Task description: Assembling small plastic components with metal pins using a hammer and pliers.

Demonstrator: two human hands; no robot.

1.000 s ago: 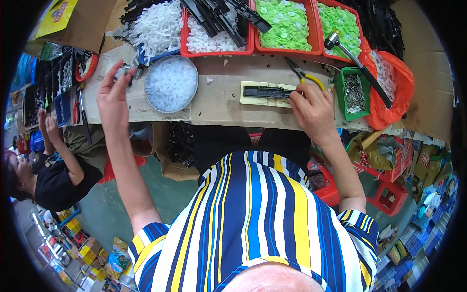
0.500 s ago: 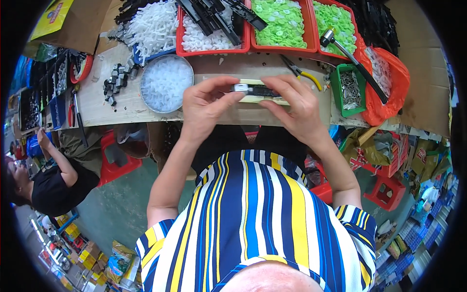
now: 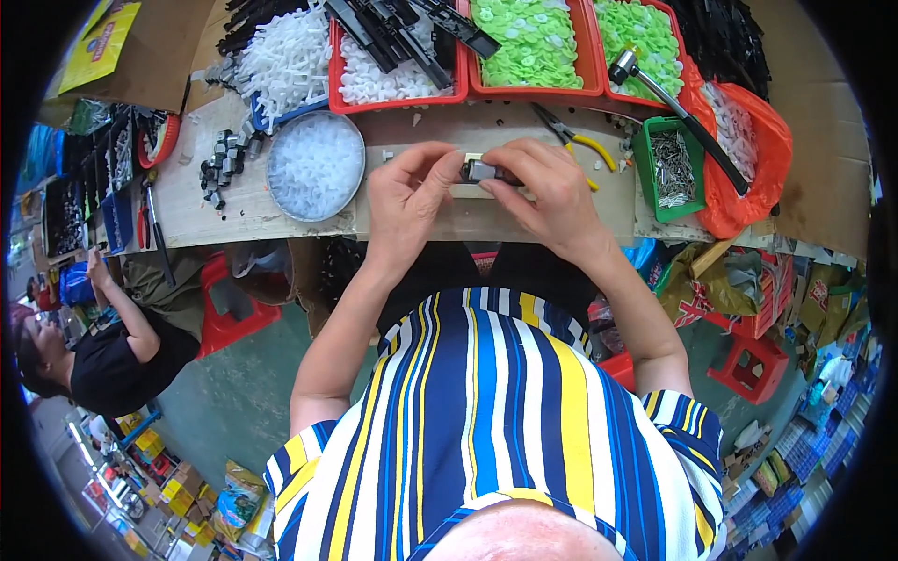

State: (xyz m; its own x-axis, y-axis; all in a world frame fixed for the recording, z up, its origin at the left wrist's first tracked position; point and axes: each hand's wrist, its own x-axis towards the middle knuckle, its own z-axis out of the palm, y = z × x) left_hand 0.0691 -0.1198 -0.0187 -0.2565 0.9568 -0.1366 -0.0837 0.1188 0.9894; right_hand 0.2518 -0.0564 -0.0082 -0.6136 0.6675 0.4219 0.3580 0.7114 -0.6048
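Note:
My left hand (image 3: 412, 194) and my right hand (image 3: 554, 192) meet above the table's near part. Between the fingertips of both is a small black and grey part (image 3: 481, 171), its grey end facing me. The right fingers cover most of it, so its full shape is hidden. Left thumb and forefinger pinch its left side. Just behind it shows a bit of a pale cream piece (image 3: 473, 156). Closest to my left hand stands a round metal tray (image 3: 363, 168) of translucent white plastic pieces. Beyond my right hand lie pliers (image 3: 591, 146) with yellow handles.
Red trays (image 3: 402, 104) of white and green plastic pieces line the back, with long black parts (image 3: 383, 42) on top. Right stand a green box (image 3: 675, 213) of metal pins and a hammer (image 3: 690, 126) over a red bag (image 3: 767, 178). Another person (image 3: 122, 365) sits at left.
The part was lengthwise between my hands, its long black body visible; now mostly its short grey end shows. My right hand has moved left, closer to my left hand, and covers more of it.

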